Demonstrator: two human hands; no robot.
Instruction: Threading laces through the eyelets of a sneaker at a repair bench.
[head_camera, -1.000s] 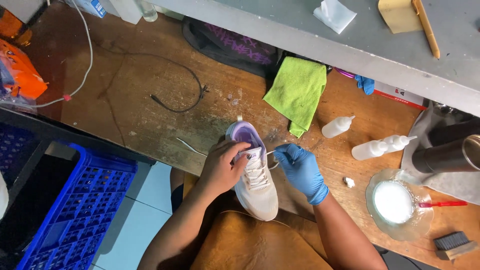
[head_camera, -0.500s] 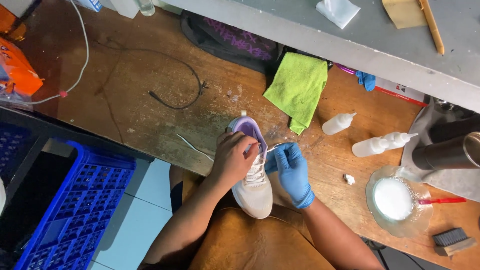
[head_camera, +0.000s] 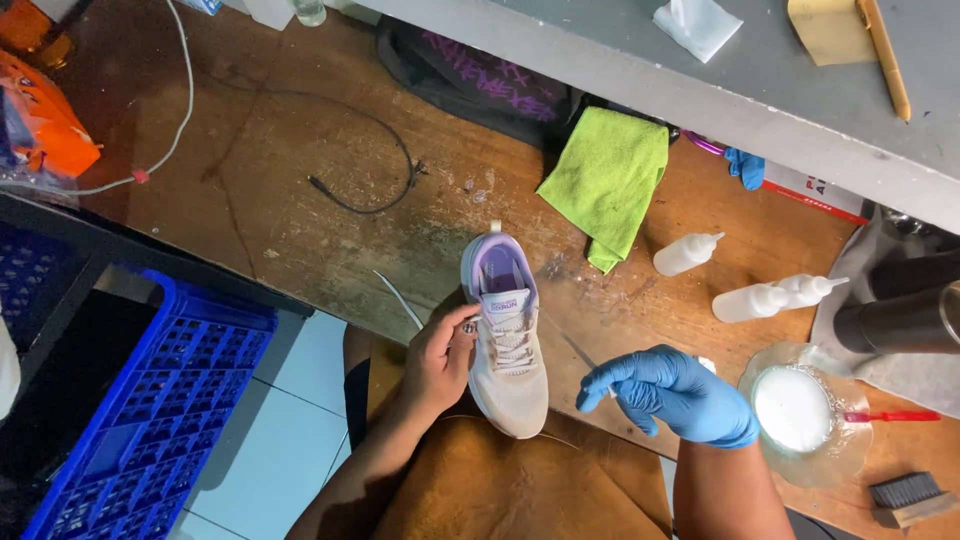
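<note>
A white sneaker (head_camera: 510, 375) with a lilac heel lies sole-down at the near edge of the wooden workbench (head_camera: 300, 200), its toe pointing toward my lap. My bare left hand (head_camera: 438, 362) grips the shoe's left side by the laces. My right hand (head_camera: 680, 395), in a blue glove, is just right of the shoe, apart from it. It pinches a thin pointed tool (head_camera: 577, 351) whose tip points at the laces. A loose white lace strand (head_camera: 398, 296) lies left of the shoe.
On the bench are a green cloth (head_camera: 610, 180), two white squeeze bottles (head_camera: 685, 253) (head_camera: 765, 298), a clear dish of white paste (head_camera: 795, 408) with a red-handled brush (head_camera: 890, 416), a scrub brush (head_camera: 905, 493) and a black cable (head_camera: 370, 205). A blue crate (head_camera: 150, 400) stands on the floor at left.
My left hand slid from the heel down to the shoe's side, uncovering the lilac heel. My gloved right hand pulled away from the laces to the right.
</note>
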